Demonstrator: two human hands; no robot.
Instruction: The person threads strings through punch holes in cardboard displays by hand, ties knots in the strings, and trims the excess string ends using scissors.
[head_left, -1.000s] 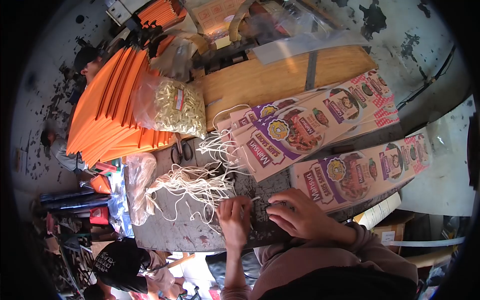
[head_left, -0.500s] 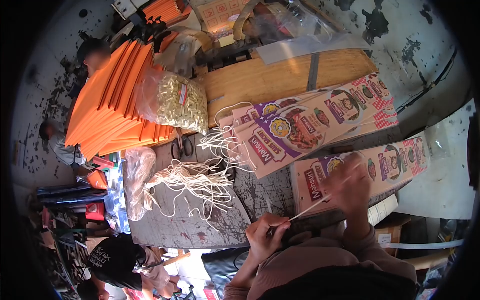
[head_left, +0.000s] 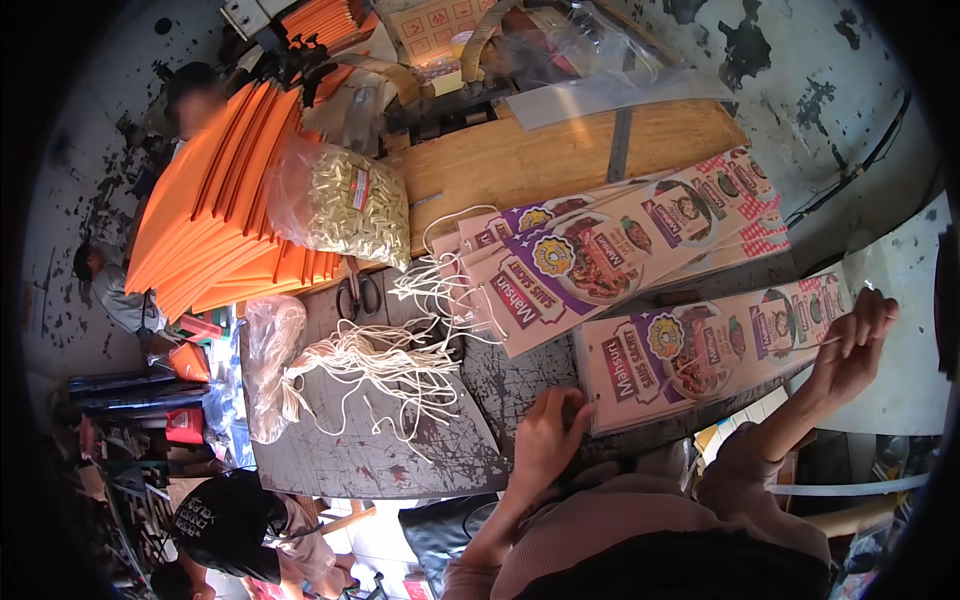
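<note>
My right hand (head_left: pixel 853 347) is raised at the right end of the lower stack of printed Mahsuri cards (head_left: pixel 700 345). Its fingers pinch a thin white string (head_left: pixel 826 341), of which only a short length shows against the cards. My left hand (head_left: pixel 548 438) is closed, with curled fingers and the thumb at the left edge of that stack, near its punched holes. Whatever those fingers hold is hidden. Beyond lies a second, fanned stack of the same cards (head_left: pixel 610 250), with white strings trailing from its left end.
A bundle of white strings (head_left: pixel 385 365) lies on the scratched grey table (head_left: pixel 400 470). Behind it are scissors (head_left: pixel 358 292), a bag of small gold pieces (head_left: pixel 358 205) and orange folded sheets (head_left: pixel 215 205). Other people (head_left: pixel 225 520) are at the left.
My right hand has swung right with the string, away from over the cards. My left hand has shifted slightly right and up to the stack's edge; the string no longer visibly reaches it.
</note>
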